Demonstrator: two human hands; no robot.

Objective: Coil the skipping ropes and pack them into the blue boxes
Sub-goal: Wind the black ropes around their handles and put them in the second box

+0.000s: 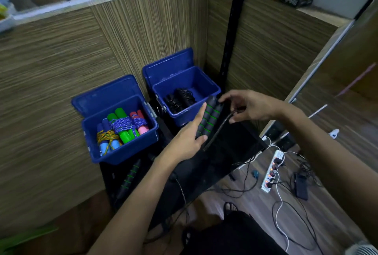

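Note:
Two open blue boxes stand on a black table. The left box [122,150] holds several coiled ropes with green, pink and blue handles [122,127]. The right box [206,82] holds a coiled black rope [180,99]. Just right of that box, a pair of black handles with green rings [210,117] lies side by side under my hands. My left hand [188,136] holds their lower ends, index finger stretched along them. My right hand [247,105] touches their top ends and pinches the black cord [219,129]. Another black, green-ringed handle [129,179] lies on the table near the front.
Wood-grain partition walls close in the table at the back and left. A black post [231,35] rises behind the right box. On the floor to the right lie a white power strip [272,170], a black adapter [300,187] and tangled cables.

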